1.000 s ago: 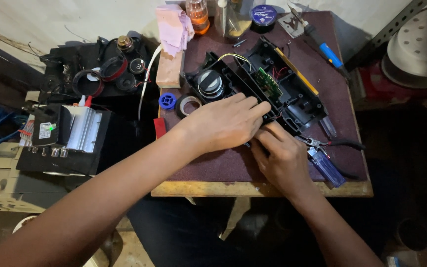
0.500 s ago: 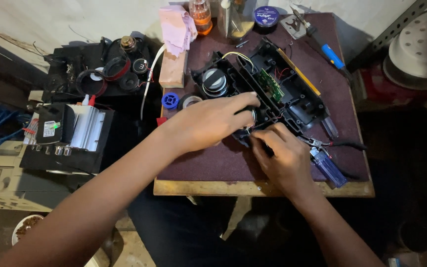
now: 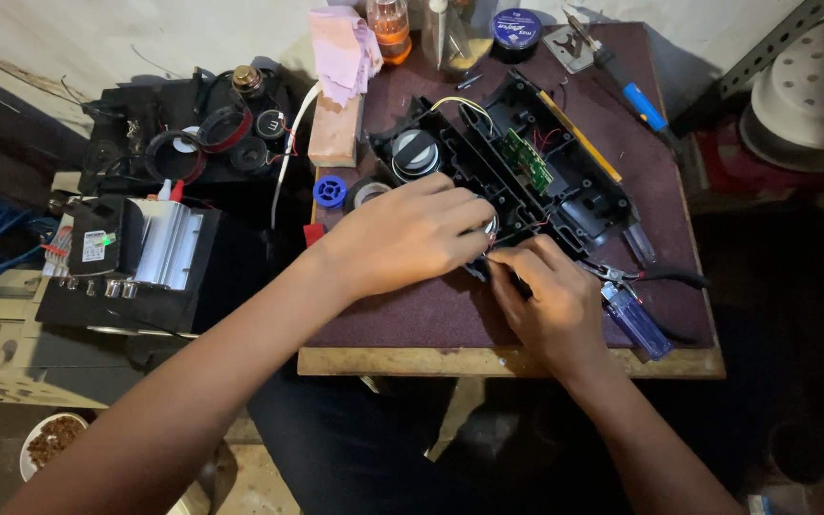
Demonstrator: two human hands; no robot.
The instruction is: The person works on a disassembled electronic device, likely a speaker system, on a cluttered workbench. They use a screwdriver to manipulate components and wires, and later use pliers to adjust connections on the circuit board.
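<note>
The left hand [image 3: 412, 234] presses flat on the black casing [image 3: 526, 191]; the right hand [image 3: 550, 300], at 5 o'clock, pinches a thin tool [image 3: 510, 278]. The casing seems stiff but fragile; hold its edges.

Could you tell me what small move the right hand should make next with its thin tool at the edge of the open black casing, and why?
Probably ease the tool tip slightly further in. The right hand pinches a thin dark tool whose tip sits at the near edge of the black casing, right where the left hand presses down beside a small shiny part. The casing looks steadied, so a gentle push seems safe.
</note>
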